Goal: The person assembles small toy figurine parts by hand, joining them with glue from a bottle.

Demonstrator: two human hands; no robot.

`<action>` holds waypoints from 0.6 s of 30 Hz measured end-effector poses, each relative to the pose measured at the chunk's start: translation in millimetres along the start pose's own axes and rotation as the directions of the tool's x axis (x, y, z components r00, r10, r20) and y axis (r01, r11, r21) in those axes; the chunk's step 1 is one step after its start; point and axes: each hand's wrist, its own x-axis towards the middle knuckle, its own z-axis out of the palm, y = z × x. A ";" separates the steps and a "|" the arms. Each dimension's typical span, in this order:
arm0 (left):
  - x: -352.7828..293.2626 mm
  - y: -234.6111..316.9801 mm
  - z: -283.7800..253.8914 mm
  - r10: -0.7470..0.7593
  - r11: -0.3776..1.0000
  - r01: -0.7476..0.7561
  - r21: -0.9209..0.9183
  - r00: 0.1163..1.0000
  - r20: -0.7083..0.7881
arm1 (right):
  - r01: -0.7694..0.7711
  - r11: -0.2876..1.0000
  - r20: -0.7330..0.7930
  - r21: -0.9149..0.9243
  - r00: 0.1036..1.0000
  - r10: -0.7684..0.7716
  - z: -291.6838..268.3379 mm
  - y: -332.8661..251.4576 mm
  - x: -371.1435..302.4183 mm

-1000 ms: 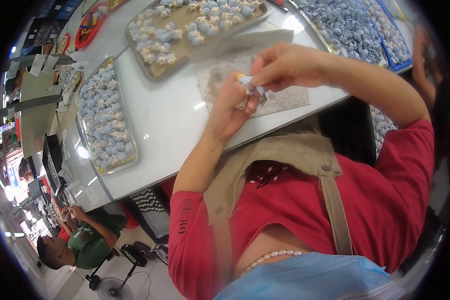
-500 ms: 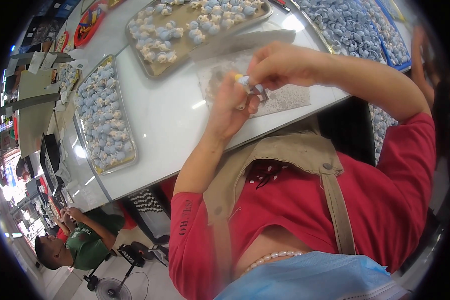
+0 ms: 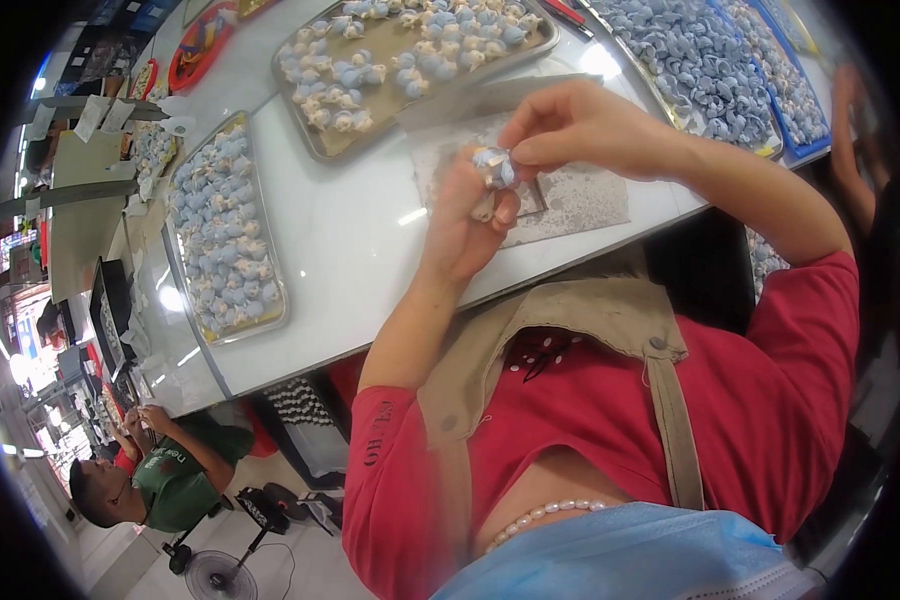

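Your hands, left hand (image 3: 465, 225) and right hand (image 3: 580, 130), meet over a mat (image 3: 570, 195) near the surface's (image 3: 360, 250) front edge, pinching a small piece (image 3: 494, 165) between them. A tray (image 3: 225, 230) of pieces lies to your left, a second tray (image 3: 410, 60) behind the mat, a third tray (image 3: 700, 65) far right.

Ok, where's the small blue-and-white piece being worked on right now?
In the head view, upper centre: the blue-and-white piece is pinched between the left hand and right hand, above the grey mat on the white table.
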 end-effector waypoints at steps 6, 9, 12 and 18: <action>0.0 -3.1 -6.5 -0.092 0.992 0.089 -0.090 0.995 -0.028 | 0.550 0.431 0.240 -0.715 0.773 -0.588 -4.6 7.6 5.1; -0.2 -2.8 -8.8 -0.112 0.985 0.111 -0.131 0.994 -0.004 | 0.644 0.297 0.365 -0.705 0.689 -0.626 -7.3 13.3 8.9; -0.2 -3.7 -13.0 -0.118 0.986 0.112 -0.127 0.992 -0.044 | 0.605 0.070 0.495 -0.793 0.708 -0.503 -10.3 9.0 7.0; -0.1 3.0 -13.0 -0.123 0.982 0.124 -0.145 0.992 0.012 | 0.669 -0.049 0.530 -0.742 0.540 -0.654 -11.8 18.1 17.0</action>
